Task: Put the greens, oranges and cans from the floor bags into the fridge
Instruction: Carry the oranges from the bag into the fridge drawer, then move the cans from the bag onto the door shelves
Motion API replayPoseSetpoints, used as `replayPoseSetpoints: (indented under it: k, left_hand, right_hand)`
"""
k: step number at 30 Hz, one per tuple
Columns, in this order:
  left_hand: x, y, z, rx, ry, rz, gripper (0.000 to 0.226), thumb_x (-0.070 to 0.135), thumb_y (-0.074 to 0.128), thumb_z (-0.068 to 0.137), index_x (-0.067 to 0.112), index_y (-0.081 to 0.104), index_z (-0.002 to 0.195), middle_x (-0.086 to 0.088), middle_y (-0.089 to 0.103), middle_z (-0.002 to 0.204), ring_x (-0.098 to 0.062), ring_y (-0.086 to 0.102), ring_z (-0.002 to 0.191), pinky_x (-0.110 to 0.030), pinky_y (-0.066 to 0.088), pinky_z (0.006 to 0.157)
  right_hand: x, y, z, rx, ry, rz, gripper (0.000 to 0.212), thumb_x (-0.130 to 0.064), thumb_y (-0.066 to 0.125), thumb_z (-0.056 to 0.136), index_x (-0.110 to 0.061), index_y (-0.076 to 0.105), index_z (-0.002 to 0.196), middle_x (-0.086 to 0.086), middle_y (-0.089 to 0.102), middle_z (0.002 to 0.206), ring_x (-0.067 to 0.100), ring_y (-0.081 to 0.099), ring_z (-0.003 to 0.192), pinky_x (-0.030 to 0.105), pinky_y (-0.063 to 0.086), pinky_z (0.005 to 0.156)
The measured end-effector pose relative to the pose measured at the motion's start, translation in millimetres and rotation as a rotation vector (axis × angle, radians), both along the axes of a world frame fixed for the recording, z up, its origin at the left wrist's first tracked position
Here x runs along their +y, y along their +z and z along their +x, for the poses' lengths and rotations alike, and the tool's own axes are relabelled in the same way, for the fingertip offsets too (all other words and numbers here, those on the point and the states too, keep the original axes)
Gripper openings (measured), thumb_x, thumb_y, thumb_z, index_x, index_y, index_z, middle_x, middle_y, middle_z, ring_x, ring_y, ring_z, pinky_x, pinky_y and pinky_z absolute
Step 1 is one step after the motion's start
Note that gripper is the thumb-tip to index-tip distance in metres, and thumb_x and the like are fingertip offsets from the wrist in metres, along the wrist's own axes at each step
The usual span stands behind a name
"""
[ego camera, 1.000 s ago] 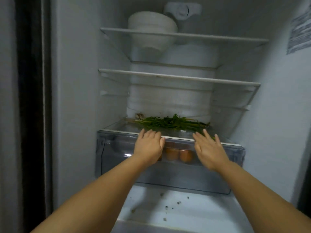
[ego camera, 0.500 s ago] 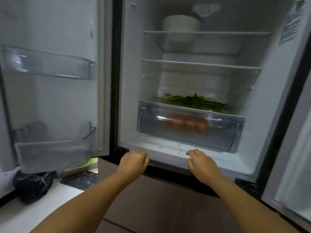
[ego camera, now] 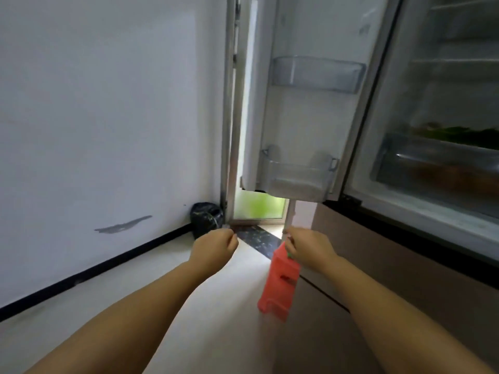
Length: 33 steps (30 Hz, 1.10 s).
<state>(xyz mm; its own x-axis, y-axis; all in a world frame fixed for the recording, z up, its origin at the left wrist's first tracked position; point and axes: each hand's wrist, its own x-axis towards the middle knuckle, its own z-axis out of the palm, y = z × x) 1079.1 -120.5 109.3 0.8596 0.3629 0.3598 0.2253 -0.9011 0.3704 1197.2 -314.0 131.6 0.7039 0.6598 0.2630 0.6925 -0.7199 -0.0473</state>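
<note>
The greens (ego camera: 459, 133) lie on the fridge shelf above the clear crisper drawer (ego camera: 405, 157), and the oranges (ego camera: 456, 177) show as a blur through its front. A black bag (ego camera: 205, 217) sits on the floor in the corner by the wall. My left hand (ego camera: 216, 249) hangs over the floor with loosely curled fingers and holds nothing. My right hand (ego camera: 310, 249) is also loosely curled, right in front of the top of a red stool-like plastic thing (ego camera: 279, 284). A small green bit shows at its fingers. No cans are in view.
The fridge's left door (ego camera: 310, 125) stands open with two clear bins, upper (ego camera: 317, 74) and lower (ego camera: 297, 179). A white wall (ego camera: 108, 117) with a black skirting runs along the left. A brown lower fridge front (ego camera: 405, 279) is on the right.
Both hands left the crisper drawer front and dropped below the fridge. The view has swung left and down to the floor, bringing the black bag and the red thing into sight.
</note>
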Motion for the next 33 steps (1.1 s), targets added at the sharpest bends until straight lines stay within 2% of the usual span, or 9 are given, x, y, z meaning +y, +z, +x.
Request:
replayPoseSetpoints:
  k: [3, 9, 13, 21, 29, 33]
  left_hand:
    - [80, -16, -76, 0.04, 0.112, -0.047, 0.036, 0.028, 0.039, 0.095, 0.019, 0.037, 0.061, 0.001, 0.045, 0.062, -0.02, 0.048, 0.064, -0.029, 0.03, 0.054]
    - [227, -37, -212, 0.093, 0.357, -0.096, 0.036, 0.027, 0.038, 0.096, 0.017, 0.038, 0.061, 0.003, 0.043, 0.059, -0.015, 0.04, 0.055, -0.028, 0.029, 0.053]
    - [296, -51, -278, 0.108, 0.491, -0.129, 0.036, 0.028, 0.038, 0.096, 0.016, 0.041, 0.063, 0.002, 0.047, 0.061, -0.017, 0.044, 0.058, -0.028, 0.031, 0.054]
    - [411, -87, -378, 0.138, 0.782, -0.261, 0.036, 0.031, 0.038, 0.096, 0.016, 0.041, 0.064, 0.001, 0.047, 0.061, -0.024, 0.05, 0.065, -0.029, 0.03, 0.056]
    - [529, -115, -472, 0.149, 1.095, -0.411, 0.026, 0.024, 0.042, 0.094, 0.014, 0.054, 0.073, -0.007, 0.057, 0.072, -0.025, 0.056, 0.069, -0.032, 0.039, 0.06]
    - [560, -127, -531, 0.174, 1.282, -0.484, 0.036, 0.025, 0.041, 0.095, 0.02, 0.037, 0.059, -0.001, 0.045, 0.064, -0.021, 0.047, 0.068, -0.027, 0.032, 0.061]
  right_hand:
    - [96, -17, -52, 0.059, 0.104, 0.022, 0.034, -0.029, 0.04, 0.093, -0.022, 0.052, 0.124, 0.006, 0.062, 0.124, 0.033, 0.059, 0.108, 0.038, 0.045, 0.083]
    - [265, -53, -167, 0.162, 0.32, -0.026, 0.032, -0.027, 0.038, 0.095, -0.016, 0.056, 0.118, 0.007, 0.062, 0.119, 0.03, 0.057, 0.105, 0.037, 0.046, 0.085]
    - [355, -70, -221, 0.164, 0.49, -0.129, 0.034, -0.027, 0.035, 0.096, -0.016, 0.052, 0.123, 0.007, 0.062, 0.119, 0.029, 0.058, 0.102, 0.035, 0.044, 0.08]
    - [530, -86, -278, 0.19, 0.687, -0.235, 0.037, -0.026, 0.032, 0.097, -0.018, 0.05, 0.128, 0.006, 0.061, 0.119, 0.027, 0.06, 0.101, 0.035, 0.047, 0.078]
    - [722, -119, -343, 0.194, 0.934, -0.427, 0.034, -0.027, 0.032, 0.098, -0.015, 0.052, 0.122, 0.009, 0.062, 0.115, 0.028, 0.06, 0.099, 0.038, 0.05, 0.083]
    - [803, -136, -396, 0.181, 1.05, -0.532, 0.032, -0.028, 0.032, 0.098, -0.014, 0.052, 0.119, 0.01, 0.061, 0.115, 0.029, 0.059, 0.1, 0.036, 0.047, 0.08]
